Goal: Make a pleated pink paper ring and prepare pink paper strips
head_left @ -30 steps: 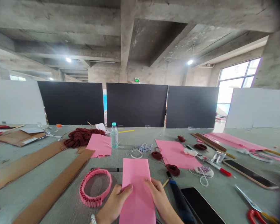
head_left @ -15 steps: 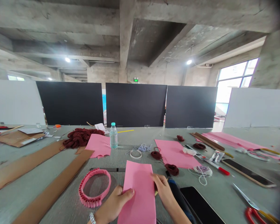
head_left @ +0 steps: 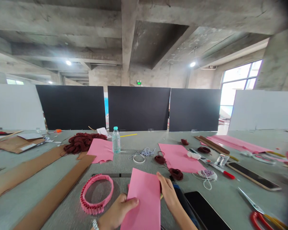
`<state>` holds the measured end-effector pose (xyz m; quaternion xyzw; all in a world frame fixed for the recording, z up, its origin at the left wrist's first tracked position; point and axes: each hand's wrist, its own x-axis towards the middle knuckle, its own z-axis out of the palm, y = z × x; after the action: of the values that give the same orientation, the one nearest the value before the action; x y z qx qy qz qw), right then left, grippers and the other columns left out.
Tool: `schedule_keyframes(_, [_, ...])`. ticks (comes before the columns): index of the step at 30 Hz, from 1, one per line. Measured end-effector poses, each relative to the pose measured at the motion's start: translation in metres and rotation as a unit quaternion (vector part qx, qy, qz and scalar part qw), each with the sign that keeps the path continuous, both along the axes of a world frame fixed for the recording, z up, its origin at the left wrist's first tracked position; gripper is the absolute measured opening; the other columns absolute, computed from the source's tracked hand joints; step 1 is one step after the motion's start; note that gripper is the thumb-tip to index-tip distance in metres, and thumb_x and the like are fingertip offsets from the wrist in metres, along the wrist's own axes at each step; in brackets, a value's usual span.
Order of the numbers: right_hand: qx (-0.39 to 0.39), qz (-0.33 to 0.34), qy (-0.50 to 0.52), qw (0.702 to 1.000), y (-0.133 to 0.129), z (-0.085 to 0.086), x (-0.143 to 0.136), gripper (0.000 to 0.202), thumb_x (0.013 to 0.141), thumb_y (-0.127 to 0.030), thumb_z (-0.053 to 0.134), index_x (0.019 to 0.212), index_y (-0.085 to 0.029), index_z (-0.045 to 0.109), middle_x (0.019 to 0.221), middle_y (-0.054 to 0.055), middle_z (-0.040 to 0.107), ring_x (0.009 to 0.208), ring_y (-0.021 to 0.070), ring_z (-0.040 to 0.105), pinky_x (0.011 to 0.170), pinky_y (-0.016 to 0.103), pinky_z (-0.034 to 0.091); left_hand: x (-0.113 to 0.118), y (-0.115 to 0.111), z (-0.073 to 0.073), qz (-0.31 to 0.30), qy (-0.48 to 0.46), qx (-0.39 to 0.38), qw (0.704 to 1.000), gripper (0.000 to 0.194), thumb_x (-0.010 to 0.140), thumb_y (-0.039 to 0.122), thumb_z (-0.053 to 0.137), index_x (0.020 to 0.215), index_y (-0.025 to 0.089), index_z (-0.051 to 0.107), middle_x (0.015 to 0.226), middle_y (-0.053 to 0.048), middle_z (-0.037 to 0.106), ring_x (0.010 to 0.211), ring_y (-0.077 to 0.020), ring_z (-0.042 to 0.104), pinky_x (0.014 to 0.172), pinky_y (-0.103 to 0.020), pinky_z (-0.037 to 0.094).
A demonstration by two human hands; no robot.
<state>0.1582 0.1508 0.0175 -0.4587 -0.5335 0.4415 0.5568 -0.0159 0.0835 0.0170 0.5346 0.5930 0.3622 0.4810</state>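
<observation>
A flat pink sheet (head_left: 144, 198), perhaps folded foam or card, is held up between my two hands above the near edge of the table. My left hand (head_left: 118, 209) grips its left side, thumb lying across the front and fingers hidden behind. At the upper right edge, my right hand (head_left: 169, 193) pinches the sheet, its other fingers partly out of sight. Left of my left hand lies a pink ring (head_left: 97, 195) with a pleated outer band. Close to my right forearm are a dark blue tool handle (head_left: 182, 198) and a black phone (head_left: 204, 207).
Scissors (head_left: 256, 214) and another phone (head_left: 254, 175) lie to the right. Ahead are a water bottle (head_left: 116, 140), a roll of tape (head_left: 139, 158), a pink sheet (head_left: 180, 156) and dark red yarn (head_left: 80, 142). Cardboard strips (head_left: 60, 188) stretch across the left. Black panels (head_left: 138, 108) stand behind.
The pink sheet has tilted slightly to the right at its top. My right hand has moved up a little along its edge, while my left hand keeps its grip.
</observation>
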Motion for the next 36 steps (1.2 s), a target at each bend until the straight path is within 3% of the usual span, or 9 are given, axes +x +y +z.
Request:
schedule_keyframes(4, [0.019, 0.050, -0.022, 0.998, 0.003, -0.003, -0.002, 0.048, 0.060, -0.060, 0.048, 0.043, -0.020, 0.029, 0.041, -0.007, 0.024, 0.041, 0.0071, 0.022, 0.041, 0.023, 0.016, -0.002, 0.003, -0.001, 0.008, 0.006, 0.011, 1.000, 0.033, 0.064, 0.049, 0.051, 0.058, 0.020, 0.036, 0.054, 0.007, 0.034, 0.053, -0.0104, 0.034, 0.051, -0.025, 0.026])
schedule_keyframes(11, [-0.024, 0.012, 0.001, 1.000, 0.006, -0.011, 0.001, 0.042, 0.063, -0.051, 0.046, 0.043, -0.022, 0.024, 0.039, -0.007, 0.021, 0.038, 0.0070, 0.019, 0.037, 0.024, 0.017, -0.006, 0.004, -0.001, -0.006, 0.030, 0.008, 0.999, 0.030, 0.065, 0.046, 0.051, 0.058, 0.020, 0.038, 0.050, 0.007, 0.036, 0.051, -0.0109, 0.036, 0.049, -0.025, 0.026])
schedule_keyframes(16, [-0.044, -0.006, -0.002, 0.999, 0.007, -0.013, 0.003, 0.038, 0.065, -0.044, 0.048, 0.041, -0.023, 0.027, 0.037, -0.007, 0.029, 0.037, 0.0085, 0.028, 0.037, 0.023, 0.026, -0.007, 0.003, -0.001, -0.011, 0.016, 0.008, 1.000, 0.031, 0.065, 0.046, 0.052, 0.058, 0.020, 0.038, 0.051, 0.007, 0.036, 0.050, -0.0105, 0.036, 0.048, -0.024, 0.026])
schedule_keyframes(22, [-0.025, 0.107, -0.075, 0.991, 0.005, -0.018, -0.005, 0.053, 0.065, -0.060, 0.045, 0.032, -0.019, 0.038, 0.027, -0.004, 0.036, 0.025, 0.0079, 0.033, 0.030, 0.021, 0.020, -0.013, 0.011, -0.008, 0.028, -0.004, 0.023, 0.999, 0.033, 0.065, 0.049, 0.053, 0.059, 0.020, 0.038, 0.054, 0.006, 0.037, 0.053, -0.0109, 0.036, 0.051, -0.025, 0.028])
schedule_keyframes(27, [-0.020, 0.203, -0.114, 0.972, 0.006, -0.024, -0.005, 0.057, 0.068, -0.063, 0.040, 0.036, -0.015, 0.045, 0.029, -0.002, 0.045, 0.024, 0.0069, 0.038, 0.028, 0.018, 0.023, -0.021, 0.019, -0.019, 0.046, -0.009, 0.036, 0.998, 0.037, 0.064, 0.054, 0.050, 0.063, 0.019, 0.039, 0.056, 0.006, 0.038, 0.054, -0.0120, 0.039, 0.052, -0.026, 0.028])
schedule_keyframes(36, [-0.015, 0.258, -0.111, 0.960, -0.001, -0.018, -0.005, 0.054, 0.068, -0.061, 0.042, 0.040, -0.015, 0.047, 0.032, -0.002, 0.046, 0.027, 0.0063, 0.039, 0.032, 0.017, 0.024, -0.019, 0.017, -0.010, 0.082, -0.008, 0.049, 0.995, 0.042, 0.061, 0.060, 0.049, 0.060, 0.019, 0.039, 0.056, 0.007, 0.034, 0.056, -0.0132, 0.036, 0.056, -0.027, 0.027])
